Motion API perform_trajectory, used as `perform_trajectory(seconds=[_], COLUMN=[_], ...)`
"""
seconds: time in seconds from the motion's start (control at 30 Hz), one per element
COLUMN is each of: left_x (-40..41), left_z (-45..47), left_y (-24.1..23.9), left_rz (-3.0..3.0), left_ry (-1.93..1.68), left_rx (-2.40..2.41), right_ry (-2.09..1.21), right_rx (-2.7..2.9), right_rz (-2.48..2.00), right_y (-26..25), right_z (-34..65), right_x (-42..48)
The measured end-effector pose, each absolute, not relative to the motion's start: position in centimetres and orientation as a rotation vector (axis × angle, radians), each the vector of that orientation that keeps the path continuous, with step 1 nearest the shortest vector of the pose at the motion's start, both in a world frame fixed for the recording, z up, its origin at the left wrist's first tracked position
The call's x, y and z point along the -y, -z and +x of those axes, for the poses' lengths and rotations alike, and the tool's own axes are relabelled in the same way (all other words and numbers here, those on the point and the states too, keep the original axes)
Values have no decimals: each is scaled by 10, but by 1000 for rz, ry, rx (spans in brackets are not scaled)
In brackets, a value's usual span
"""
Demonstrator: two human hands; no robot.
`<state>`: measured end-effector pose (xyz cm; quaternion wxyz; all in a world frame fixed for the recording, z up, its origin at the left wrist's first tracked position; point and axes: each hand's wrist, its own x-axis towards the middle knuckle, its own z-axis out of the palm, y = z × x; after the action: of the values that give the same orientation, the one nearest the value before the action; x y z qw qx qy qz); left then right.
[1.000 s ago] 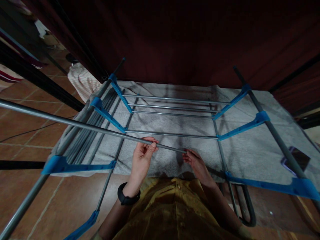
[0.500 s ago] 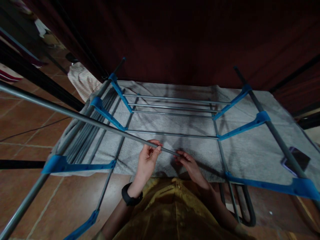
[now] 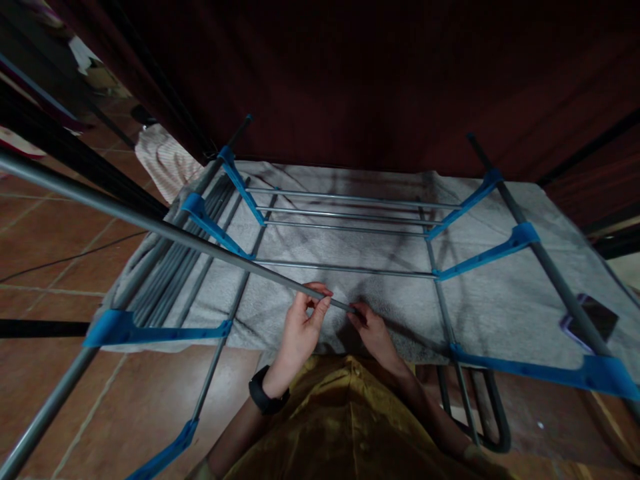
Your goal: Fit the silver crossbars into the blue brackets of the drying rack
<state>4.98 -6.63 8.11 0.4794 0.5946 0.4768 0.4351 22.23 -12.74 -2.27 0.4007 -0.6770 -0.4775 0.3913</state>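
The left hand (image 3: 303,328) and right hand (image 3: 373,332) now sit closer together than a second ago, left fingers pinching the grey rod (image 3: 210,249) near its end, right fingers gripping the tip, above the grey cloth (image 3: 330,248).

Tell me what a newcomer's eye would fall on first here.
Probably the long gray tube, slanting from the left edge to the lower middle, where the left hand pinches it and the right hand is at its end. Next come the bright blue brackets on both sides of the rack. Behind, a dark red curtain fills the top.
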Motion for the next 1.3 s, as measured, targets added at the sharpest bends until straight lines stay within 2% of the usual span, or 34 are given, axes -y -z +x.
perform_trajectory(seconds=[0.73,1.3], left_x=[74,81], left_z=[52,56], left_y=[-71,-44], left_rz=[1572,1713], left_ry=[-954,-814], left_rx=[-1150,-1138], right_ry=[-862,-1018], right_rx=[1457,1538], right_rz=[-1710,-1657], right_y=[23,11], right_z=[220,199], right_x=[127,130])
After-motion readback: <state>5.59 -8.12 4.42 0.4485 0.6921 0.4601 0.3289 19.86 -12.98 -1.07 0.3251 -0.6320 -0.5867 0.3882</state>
